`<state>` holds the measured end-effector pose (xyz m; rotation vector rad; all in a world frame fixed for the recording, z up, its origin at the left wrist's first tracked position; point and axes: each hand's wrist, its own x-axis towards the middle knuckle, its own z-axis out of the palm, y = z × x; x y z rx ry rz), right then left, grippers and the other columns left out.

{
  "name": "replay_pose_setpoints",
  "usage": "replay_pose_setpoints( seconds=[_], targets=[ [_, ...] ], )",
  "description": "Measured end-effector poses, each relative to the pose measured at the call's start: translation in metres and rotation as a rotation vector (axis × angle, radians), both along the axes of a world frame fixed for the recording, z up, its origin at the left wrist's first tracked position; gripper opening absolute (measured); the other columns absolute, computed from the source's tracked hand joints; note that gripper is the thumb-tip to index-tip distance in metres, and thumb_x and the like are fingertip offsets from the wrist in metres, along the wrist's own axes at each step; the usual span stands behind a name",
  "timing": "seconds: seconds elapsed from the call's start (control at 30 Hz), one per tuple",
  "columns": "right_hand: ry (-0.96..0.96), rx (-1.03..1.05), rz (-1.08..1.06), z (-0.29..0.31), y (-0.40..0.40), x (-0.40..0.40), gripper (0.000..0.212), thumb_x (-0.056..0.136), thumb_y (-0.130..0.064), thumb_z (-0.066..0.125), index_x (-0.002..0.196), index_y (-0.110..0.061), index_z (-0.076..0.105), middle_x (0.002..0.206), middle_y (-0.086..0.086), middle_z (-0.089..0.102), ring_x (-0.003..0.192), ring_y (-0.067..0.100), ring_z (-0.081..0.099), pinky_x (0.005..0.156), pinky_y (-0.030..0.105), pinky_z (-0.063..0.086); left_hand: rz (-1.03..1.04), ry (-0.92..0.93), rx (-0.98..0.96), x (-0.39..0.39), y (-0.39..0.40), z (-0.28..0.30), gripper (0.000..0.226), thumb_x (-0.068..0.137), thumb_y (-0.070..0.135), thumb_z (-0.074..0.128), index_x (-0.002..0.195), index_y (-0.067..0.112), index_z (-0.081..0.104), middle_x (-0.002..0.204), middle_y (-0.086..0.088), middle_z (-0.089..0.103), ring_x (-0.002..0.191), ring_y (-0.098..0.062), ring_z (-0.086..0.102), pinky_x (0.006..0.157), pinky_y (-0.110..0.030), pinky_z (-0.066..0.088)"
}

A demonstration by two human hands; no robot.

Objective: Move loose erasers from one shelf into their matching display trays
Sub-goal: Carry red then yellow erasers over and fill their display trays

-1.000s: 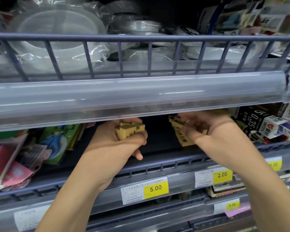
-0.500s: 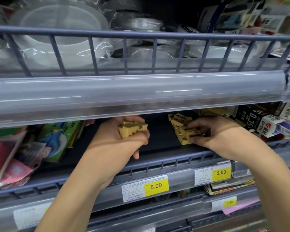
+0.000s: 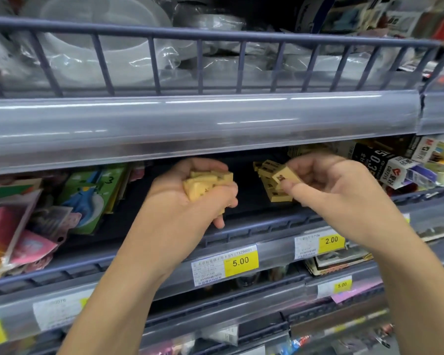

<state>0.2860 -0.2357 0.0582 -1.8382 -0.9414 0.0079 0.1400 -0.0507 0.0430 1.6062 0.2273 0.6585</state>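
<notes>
OK, my left hand grips a bunch of tan erasers, fingers curled round them, held over the dark shelf. My right hand pinches one eraser between thumb and fingers, just in front of the loose pile lying on that shelf. Price tags sit on the rail below.

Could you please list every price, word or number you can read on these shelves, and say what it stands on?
"5.00": yellow price label on the middle shelf rail.
"2.00": yellow price label further right on that rail.
"5.00": small yellow price label on the lower rail.
"GR7215": white carton end at right.
"3": green card packet.
Barcode digits, eraser prints: too small or blurred to read.
</notes>
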Motion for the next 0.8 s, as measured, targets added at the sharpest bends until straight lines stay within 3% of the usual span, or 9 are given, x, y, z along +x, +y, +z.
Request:
replay_pose_setpoints(
  seconds=[0.07,0.17,0.33,0.5,0.63,0.8],
  targets=[
    [0.043,0.168,0.052,-0.007,-0.004,-0.023,0.015,0.086,-0.019,0.074,0.1,-0.022,0.071,0.091,-0.005,0.073,0.08,0.009,0.068,0.068,0.016,0.052,-0.1,-0.052,-0.018,-0.011,-0.007,-0.001,0.025,0.075,0.033,0.08,0.1,0.032,0.076,0.086,-0.006,0.079,0.066,-0.028,0.069,0.062,-0.03,0.055],
    [0.079,0.258,0.09,-0.027,-0.017,-0.055,0.016,0.09,-0.016,0.07,0.106,-0.016,0.07,0.09,-0.003,0.071,0.077,0.011,0.065,0.068,0.018,0.051,-0.215,-0.078,-0.03,-0.029,-0.02,-0.014,0.025,0.079,0.031,0.079,0.104,0.03,0.076,0.09,-0.007,0.078,0.076,-0.033,0.072,0.063,-0.029,0.053],
    [0.304,0.274,-0.001,-0.096,-0.046,-0.106,0.016,0.09,-0.015,0.069,0.106,-0.015,0.07,0.083,-0.004,0.069,0.067,0.01,0.059,0.063,0.019,0.049,-0.353,0.09,-0.136,-0.055,-0.043,-0.069,0.026,0.08,0.033,0.079,0.106,0.031,0.074,0.091,-0.006,0.078,0.079,-0.034,0.072,0.065,-0.032,0.054],
    [0.634,0.162,-0.205,-0.192,-0.078,-0.152,0.011,0.09,-0.013,0.07,0.1,-0.018,0.072,0.082,-0.004,0.069,0.066,0.01,0.056,0.061,0.019,0.047,-0.38,0.45,-0.326,-0.073,-0.06,-0.172,0.027,0.075,0.03,0.082,0.101,0.027,0.074,0.094,-0.011,0.077,0.074,-0.025,0.068,0.065,-0.032,0.055],
    [0.854,0.006,-0.409,-0.266,-0.107,-0.183,0.013,0.091,-0.007,0.069,0.095,-0.018,0.073,0.072,-0.005,0.067,0.06,0.013,0.053,0.057,0.018,0.046,-0.282,0.71,-0.438,-0.1,-0.07,-0.264,0.019,0.091,0.004,0.075,0.107,0.014,0.07,0.083,-0.006,0.077,0.076,-0.018,0.07,0.061,-0.027,0.056],
    [1.007,-0.192,-0.421,-0.328,-0.148,-0.208,0.009,0.091,-0.008,0.069,0.094,-0.014,0.074,0.068,-0.002,0.064,0.058,0.01,0.055,0.054,0.017,0.046,-0.156,0.892,-0.529,-0.152,-0.085,-0.34,0.017,0.092,0.0,0.072,0.105,0.011,0.069,0.083,0.0,0.075,0.07,-0.01,0.07,0.058,-0.022,0.056]
  ],
)
